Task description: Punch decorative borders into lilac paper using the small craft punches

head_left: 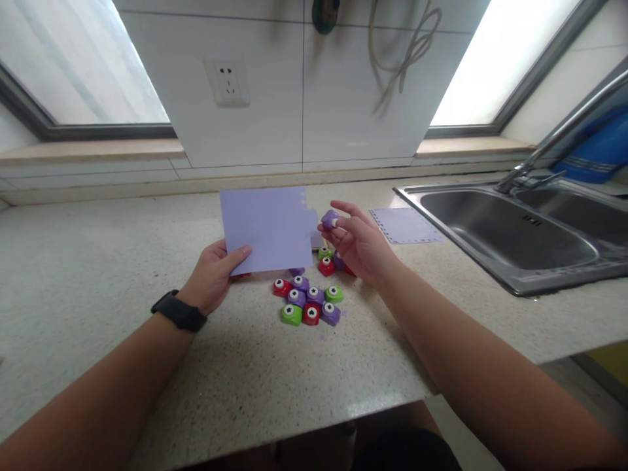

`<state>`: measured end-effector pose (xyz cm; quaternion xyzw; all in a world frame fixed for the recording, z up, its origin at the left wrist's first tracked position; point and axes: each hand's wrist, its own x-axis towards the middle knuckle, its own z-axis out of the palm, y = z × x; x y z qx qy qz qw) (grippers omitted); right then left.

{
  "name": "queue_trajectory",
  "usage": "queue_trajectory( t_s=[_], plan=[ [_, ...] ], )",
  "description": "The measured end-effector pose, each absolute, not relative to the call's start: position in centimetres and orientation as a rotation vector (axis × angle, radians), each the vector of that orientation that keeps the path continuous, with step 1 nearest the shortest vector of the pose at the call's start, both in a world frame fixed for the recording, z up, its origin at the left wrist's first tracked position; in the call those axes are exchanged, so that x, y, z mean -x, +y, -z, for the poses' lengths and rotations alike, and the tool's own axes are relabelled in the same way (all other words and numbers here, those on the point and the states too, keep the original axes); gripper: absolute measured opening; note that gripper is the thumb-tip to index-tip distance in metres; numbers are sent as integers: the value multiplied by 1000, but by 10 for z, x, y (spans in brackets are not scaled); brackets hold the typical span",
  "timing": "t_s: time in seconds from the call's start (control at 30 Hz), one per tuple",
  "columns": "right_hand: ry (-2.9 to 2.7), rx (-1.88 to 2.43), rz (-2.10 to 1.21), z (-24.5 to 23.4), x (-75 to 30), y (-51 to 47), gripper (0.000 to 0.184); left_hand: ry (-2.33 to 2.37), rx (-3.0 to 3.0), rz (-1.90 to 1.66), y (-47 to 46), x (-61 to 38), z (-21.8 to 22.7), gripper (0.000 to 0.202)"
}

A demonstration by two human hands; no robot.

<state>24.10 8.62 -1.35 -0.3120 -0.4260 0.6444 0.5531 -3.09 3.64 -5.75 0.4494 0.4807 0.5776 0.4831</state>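
Observation:
A sheet of lilac paper (267,229) is held up over the counter by my left hand (213,275), thumb in front and fingers behind. Small punched holes show near its upper right corner. Just right of the sheet, my right hand (360,242) grips a small purple craft punch (330,219) between thumb and fingers; punch and paper are apart. Below them on the counter sit several more punches in purple, red and green, among them a green punch (292,315) and a red punch (311,314). Part of the group is hidden behind the sheet and my right hand.
Another lilac sheet (405,226) with punched edges lies by the steel sink (510,229) on the right. A faucet (520,173) rises behind the basin. Tiny lilac scraps lie near the punches. On the tiled wall are a socket (227,82) and a hanging cable (407,55).

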Motion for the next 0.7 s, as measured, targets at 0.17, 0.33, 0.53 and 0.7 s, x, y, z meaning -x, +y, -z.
queue_trajectory(
  t_s=[0.17,0.33,0.53,0.7],
  plan=[
    [-963,684,-1579,14,-242,87,36,1129,-1075,-1411,37,31,58,45],
    [-1031,731,-1538,16,-241,87,26,1102,-1076,-1422,37,32,59,46],
    [-1098,731,-1506,18,-239,87,22,1086,-1119,-1430,37,34,64,44],
    [-1068,706,-1557,20,-236,86,25,1082,-1115,-1443,38,34,64,43]
  ],
)
